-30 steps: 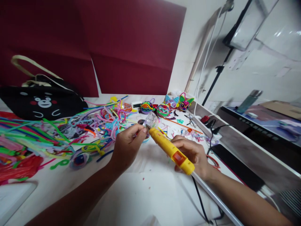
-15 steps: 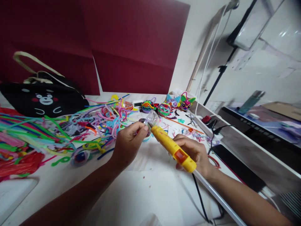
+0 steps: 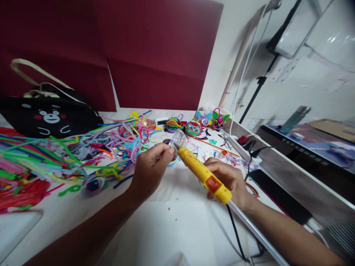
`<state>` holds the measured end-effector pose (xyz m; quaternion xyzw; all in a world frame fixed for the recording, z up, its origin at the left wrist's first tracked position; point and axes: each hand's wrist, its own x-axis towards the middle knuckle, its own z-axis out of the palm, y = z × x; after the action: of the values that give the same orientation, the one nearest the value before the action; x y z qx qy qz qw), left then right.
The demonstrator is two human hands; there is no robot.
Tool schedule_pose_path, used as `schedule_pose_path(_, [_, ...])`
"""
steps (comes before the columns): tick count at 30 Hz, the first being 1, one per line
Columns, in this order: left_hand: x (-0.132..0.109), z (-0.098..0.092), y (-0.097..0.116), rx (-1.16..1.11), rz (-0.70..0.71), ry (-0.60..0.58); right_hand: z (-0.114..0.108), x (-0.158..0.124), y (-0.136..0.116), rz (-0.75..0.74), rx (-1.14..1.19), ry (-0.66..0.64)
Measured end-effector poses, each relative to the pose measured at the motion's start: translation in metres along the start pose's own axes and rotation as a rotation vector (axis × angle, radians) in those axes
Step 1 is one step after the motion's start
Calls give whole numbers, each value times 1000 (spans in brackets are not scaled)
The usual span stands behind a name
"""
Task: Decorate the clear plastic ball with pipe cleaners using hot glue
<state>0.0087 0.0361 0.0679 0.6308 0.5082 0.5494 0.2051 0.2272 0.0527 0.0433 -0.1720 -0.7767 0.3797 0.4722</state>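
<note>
My left hand [image 3: 151, 168] pinches a small clear plastic ball [image 3: 179, 139] above the white table [image 3: 177, 225]. My right hand [image 3: 229, 181] grips a yellow glue gun [image 3: 203, 175] with an orange switch. Its tip touches the clear ball near my left fingertips. A black cord [image 3: 235, 232] trails from the gun's rear toward me. Both hands hover just above the table near its middle.
A heap of coloured pipe cleaners [image 3: 69, 155] covers the table's left side. A black bear-face bag [image 3: 50, 118] stands behind it. Several finished pipe-cleaner balls [image 3: 194, 127] sit at the back. A power strip with plugs [image 3: 249, 147] and a dark tablet [image 3: 277, 195] lie right.
The view shifted slightly; my hands, the clear ball and the glue gun stay together in almost the same place.
</note>
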Motion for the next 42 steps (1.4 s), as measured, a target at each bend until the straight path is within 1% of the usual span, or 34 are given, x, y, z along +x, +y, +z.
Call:
schedule_pose_path(14, [0,-1,0,-4,-7,-11,2,-1,-3,25,24,27])
schedule_pose_path(32, [-1,-2,-1,6,7,-10,2,-2,-3,42,54,0])
schedule_pose_path(42, [0,-1,1,13,11,-6,3,-2,-2,34,61,16])
